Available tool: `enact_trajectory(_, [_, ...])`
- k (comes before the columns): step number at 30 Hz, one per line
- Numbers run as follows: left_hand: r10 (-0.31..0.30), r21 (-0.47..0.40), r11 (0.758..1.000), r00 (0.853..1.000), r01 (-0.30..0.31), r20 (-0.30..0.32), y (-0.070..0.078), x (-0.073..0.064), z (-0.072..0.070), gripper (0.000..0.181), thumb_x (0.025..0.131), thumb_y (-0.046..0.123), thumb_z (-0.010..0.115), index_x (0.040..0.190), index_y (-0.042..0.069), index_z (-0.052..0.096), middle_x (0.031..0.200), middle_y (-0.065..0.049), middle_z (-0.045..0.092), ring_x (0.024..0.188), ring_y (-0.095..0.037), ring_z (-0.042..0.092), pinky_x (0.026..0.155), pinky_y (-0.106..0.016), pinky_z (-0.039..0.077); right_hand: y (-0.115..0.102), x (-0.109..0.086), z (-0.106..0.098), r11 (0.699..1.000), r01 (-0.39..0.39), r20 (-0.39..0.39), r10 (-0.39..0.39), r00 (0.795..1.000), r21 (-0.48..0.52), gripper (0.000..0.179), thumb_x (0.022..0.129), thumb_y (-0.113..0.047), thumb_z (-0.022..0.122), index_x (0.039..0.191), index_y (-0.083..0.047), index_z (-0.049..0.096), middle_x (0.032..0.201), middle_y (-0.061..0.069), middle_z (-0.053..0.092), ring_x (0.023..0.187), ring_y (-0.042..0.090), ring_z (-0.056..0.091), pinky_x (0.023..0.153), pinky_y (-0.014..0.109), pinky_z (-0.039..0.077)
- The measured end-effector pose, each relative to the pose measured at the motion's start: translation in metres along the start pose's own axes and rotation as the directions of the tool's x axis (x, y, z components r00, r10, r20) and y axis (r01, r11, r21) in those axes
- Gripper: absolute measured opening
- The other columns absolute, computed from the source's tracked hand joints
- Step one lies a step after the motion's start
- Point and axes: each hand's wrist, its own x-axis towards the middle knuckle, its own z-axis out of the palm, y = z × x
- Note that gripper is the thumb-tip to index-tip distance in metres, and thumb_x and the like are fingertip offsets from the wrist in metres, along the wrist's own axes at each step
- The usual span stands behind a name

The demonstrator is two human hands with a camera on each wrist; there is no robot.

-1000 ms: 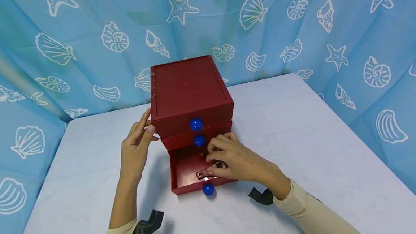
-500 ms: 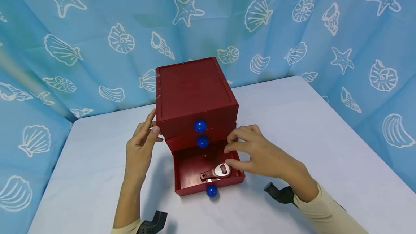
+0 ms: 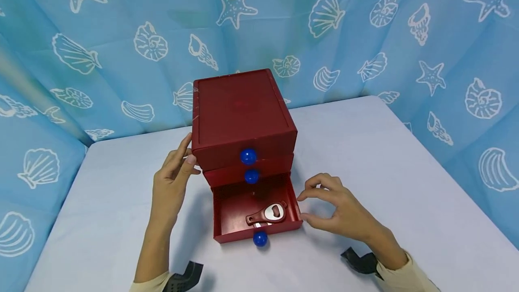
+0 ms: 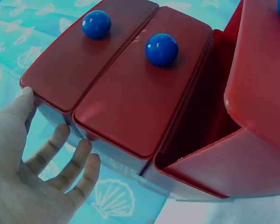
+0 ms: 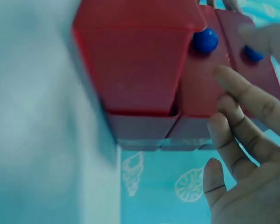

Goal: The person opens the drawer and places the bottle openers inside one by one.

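A dark red drawer cabinet (image 3: 243,107) stands on the table, its bottom drawer (image 3: 231,211) pulled out and the upper two closed. In that drawer, towards its front right, lies a bottle opener (image 3: 265,214) with a dark red handle and silver head; something pale shows under it. My left hand (image 3: 172,179) rests its fingertips against the cabinet's left side, thumb at the front corner in the left wrist view. Just right of the drawer, my right hand (image 3: 340,206) holds nothing, fingers bent loosely and thumb apart; whether its fingertips touch the drawer wall I cannot tell.
Each drawer has a round blue knob, such as the bottom drawer's knob (image 3: 260,239). A white cloth covers the table (image 3: 357,148). Behind it and at both sides hangs a blue curtain (image 3: 251,35) with shell prints.
My right hand has moved from over the bottle opener, rightwards out of the drawer, leaving the opener in full view. The left hand has stayed at the cabinet's side.
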Motion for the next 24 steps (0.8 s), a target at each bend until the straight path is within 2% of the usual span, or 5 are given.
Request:
enact_trajectory(5, [-0.003, -0.013, 1.0, 1.0, 0.003, -0.001, 0.0027, -0.0019, 0.0003, 0.045, 0.105, 0.026, 0.054, 0.147, 0.041, 0.049, 0.125, 0.001, 0.058, 0.096, -0.025, 0.063, 0.086, -0.027, 0.053, 0.0042, -0.0078, 0.0045, 0.999, 0.004, 0.05, -0.003, 0.999, -0.032, 0.043, 0.072, -0.024, 0.092, 0.11, -0.023, 0.072, 0.119, -0.009, 0.052, 0.115, 0.011, 0.047, 0.091, 0.041, 0.036])
enact_trajectory(11, [-0.012, 0.015, 1.0, 1.0, 0.012, -0.008, 0.0027, -0.0035, -0.0014, 0.045, 0.105, 0.029, 0.054, 0.147, 0.043, 0.048, 0.129, 0.003, 0.058, 0.098, -0.028, 0.063, 0.087, -0.026, 0.053, 0.0042, -0.0105, 0.0086, 0.998, -0.026, 0.08, 0.03, 0.996, -0.051, 0.045, 0.073, -0.02, 0.09, 0.113, -0.024, 0.071, 0.123, -0.011, 0.05, 0.118, 0.011, 0.044, 0.091, 0.04, 0.038])
enact_trajectory(17, [-0.011, 0.029, 1.0, 1.0, 0.011, -0.014, 0.002, -0.0039, -0.0022, 0.046, 0.105, 0.028, 0.053, 0.149, 0.041, 0.046, 0.129, 0.002, 0.058, 0.098, -0.023, 0.064, 0.087, -0.025, 0.053, 0.0059, -0.0096, 0.0086, 0.997, -0.025, 0.057, 0.029, 0.998, -0.069, 0.043, 0.074, -0.02, 0.089, 0.113, -0.021, 0.07, 0.12, -0.009, 0.051, 0.115, 0.012, 0.045, 0.09, 0.039, 0.039])
enact_trajectory(24, [-0.012, 0.029, 1.0, 1.0, 0.013, -0.016, 0.0025, -0.0036, 0.0012, 0.046, 0.104, 0.029, 0.054, 0.148, 0.041, 0.047, 0.128, 0.003, 0.058, 0.097, -0.022, 0.064, 0.086, -0.025, 0.054, 0.0069, -0.0119, 0.0085, 0.996, -0.069, 0.024, 0.07, 0.997, -0.063, 0.042, 0.072, -0.021, 0.091, 0.11, -0.02, 0.072, 0.119, -0.009, 0.052, 0.117, 0.011, 0.046, 0.092, 0.038, 0.039])
